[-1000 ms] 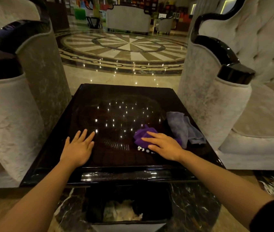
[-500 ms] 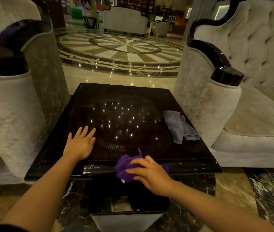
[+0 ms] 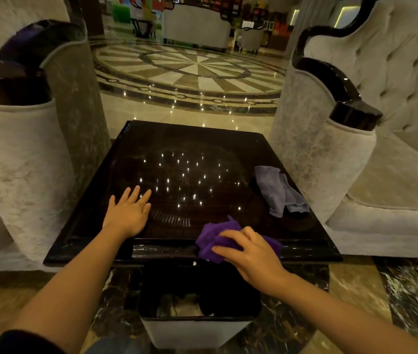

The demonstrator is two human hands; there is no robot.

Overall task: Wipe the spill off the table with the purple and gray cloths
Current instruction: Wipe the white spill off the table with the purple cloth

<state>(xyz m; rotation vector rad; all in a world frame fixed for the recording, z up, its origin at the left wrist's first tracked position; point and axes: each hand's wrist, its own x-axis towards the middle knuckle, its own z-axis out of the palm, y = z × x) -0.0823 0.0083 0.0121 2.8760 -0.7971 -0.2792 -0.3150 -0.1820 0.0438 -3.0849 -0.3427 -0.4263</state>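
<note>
Glossy black square table (image 3: 228, 146). Left hand (image 3: 128, 213) flat, fingers spread. Right hand (image 3: 251, 254) presses crumpled purple cloth (image 3: 213, 238) at six o'clock edge; rumpled gray cloth (image 3: 276, 192) three o'clock. Bin (image 3: 197, 333) below holds crumpled waste.

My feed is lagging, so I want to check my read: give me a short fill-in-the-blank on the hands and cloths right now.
1. The right hand presses the ____ cloth at the table's near edge.
2. The left hand lies ____ on the table.
3. The gray cloth lies near the table's ____ edge, untouched.
4. Below the near edge stands a ____.

Missing words: purple; flat; right; bin
</note>
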